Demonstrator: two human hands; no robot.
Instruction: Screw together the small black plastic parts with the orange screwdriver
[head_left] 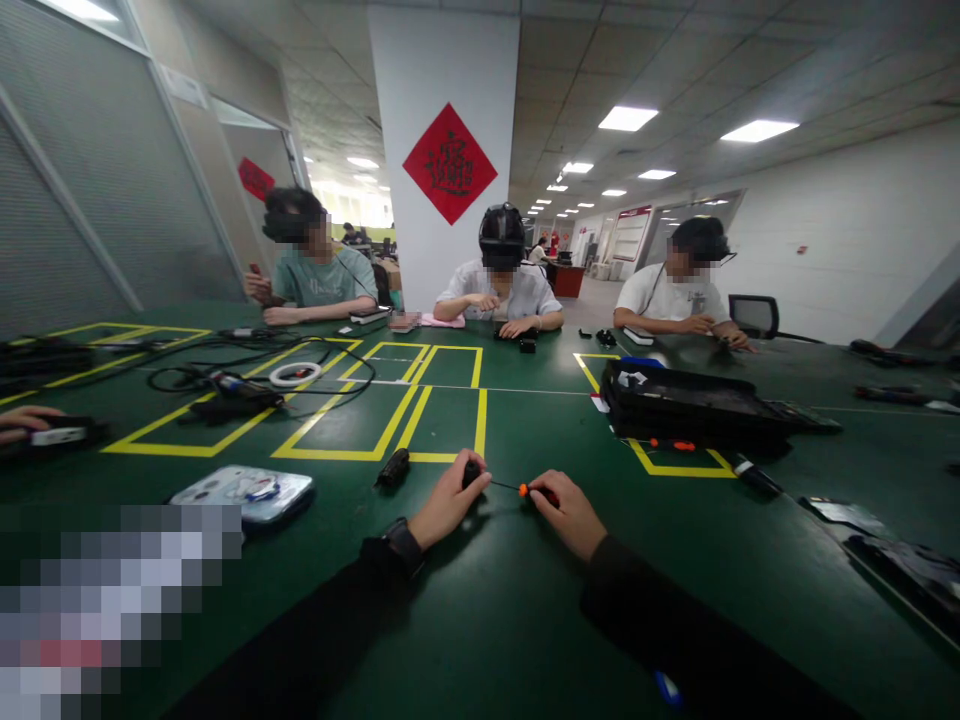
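Just below the middle of the frame, our left hand (444, 505) pinches a small dark piece (471, 472) while our right hand (571, 515) pinches the handle (553, 497) of a screwdriver-like tool (523, 490), seemingly steadying its thin shaft (505, 485) from both ends.

The green table (525, 620) is marked with yellow tape (484, 410). A phone (251, 492), cables (217, 385) and a black tray (690, 395) are borne by it.

Orange-collared tool (523, 490), shaft toward black piece (472, 472)
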